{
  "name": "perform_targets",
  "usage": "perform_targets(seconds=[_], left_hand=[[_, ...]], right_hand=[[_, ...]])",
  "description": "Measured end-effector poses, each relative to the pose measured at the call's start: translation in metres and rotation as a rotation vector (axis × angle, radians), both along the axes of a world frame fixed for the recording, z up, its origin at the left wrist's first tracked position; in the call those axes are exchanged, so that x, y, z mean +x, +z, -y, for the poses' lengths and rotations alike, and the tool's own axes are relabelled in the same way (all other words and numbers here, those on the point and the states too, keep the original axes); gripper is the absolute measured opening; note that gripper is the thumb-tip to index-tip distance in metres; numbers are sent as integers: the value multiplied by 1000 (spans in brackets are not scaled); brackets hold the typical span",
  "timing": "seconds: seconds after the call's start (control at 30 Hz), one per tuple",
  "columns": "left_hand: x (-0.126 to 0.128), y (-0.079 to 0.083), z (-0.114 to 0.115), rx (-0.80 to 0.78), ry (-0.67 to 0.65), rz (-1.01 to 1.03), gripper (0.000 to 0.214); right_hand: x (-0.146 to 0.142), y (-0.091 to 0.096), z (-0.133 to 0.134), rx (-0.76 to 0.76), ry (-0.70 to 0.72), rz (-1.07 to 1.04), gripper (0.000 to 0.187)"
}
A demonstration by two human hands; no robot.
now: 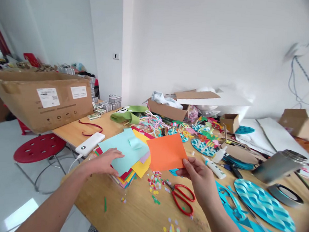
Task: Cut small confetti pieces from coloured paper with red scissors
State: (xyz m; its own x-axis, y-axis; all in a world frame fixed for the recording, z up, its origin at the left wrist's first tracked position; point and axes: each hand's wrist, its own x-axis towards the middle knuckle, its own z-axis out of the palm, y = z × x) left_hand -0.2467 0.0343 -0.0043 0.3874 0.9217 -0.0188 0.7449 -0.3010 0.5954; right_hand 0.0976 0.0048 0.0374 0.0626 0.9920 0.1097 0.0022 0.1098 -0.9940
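A sheet of orange paper is pinched at its right edge between the thumb and fingers of my right hand. My left hand rests on a light blue sheet, fingers apart, holding nothing. That sheet lies on top of a fanned stack of coloured papers, with yellow paper showing at its right side. A small curled strip sits on the light blue sheet. Below the orange paper, red-handled scissors lie on the wooden table beside scattered paper confetti.
A white power bank with a cable lies left of the stack. To the right are a glue bottle, a wavy blue oval, a tape roll and a metal flask. A large cardboard box stands at left above a red stool.
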Motion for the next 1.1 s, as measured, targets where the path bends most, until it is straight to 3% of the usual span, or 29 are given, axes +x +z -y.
perform_targets(seconds=[0.1, 0.2, 0.23, 0.3, 0.37, 0.5, 0.57, 0.7, 0.83, 0.93, 1.1], left_hand=[[22, 23, 12, -57, 49, 305, 68], [59, 39, 24, -354, -58, 936, 56], [73, 42, 27, -482, -96, 1104, 60], [99, 44, 31, -689, -110, 1289, 63], [120, 41, 32, -762, -10, 1373, 53], [145, 31, 23, -698, 178, 1411, 22], [152, 29, 17, -642, 177, 1439, 19], [164, 29, 8, -494, 137, 1498, 18], [174, 28, 6, -481, 80, 1487, 22], [180, 23, 8, -508, 67, 1481, 27], [185, 13, 11, -532, 69, 1499, 24]], right_hand=[[4, -4, 13, 131, -94, 148, 26], [5, -11, 29, 453, -239, 574, 17], [5, -15, 35, 641, -225, 725, 19], [6, -22, 45, 932, -65, 977, 36], [8, -28, 52, 1037, 32, 1140, 43], [16, -31, 57, 1040, 39, 1252, 41], [23, -29, 57, 977, -20, 1238, 37], [39, -28, 55, 681, -147, 1222, 28], [47, -44, 53, 485, -48, 1296, 18], [45, -59, 52, 452, -22, 1338, 12], [39, -76, 48, 546, -76, 1408, 19]])
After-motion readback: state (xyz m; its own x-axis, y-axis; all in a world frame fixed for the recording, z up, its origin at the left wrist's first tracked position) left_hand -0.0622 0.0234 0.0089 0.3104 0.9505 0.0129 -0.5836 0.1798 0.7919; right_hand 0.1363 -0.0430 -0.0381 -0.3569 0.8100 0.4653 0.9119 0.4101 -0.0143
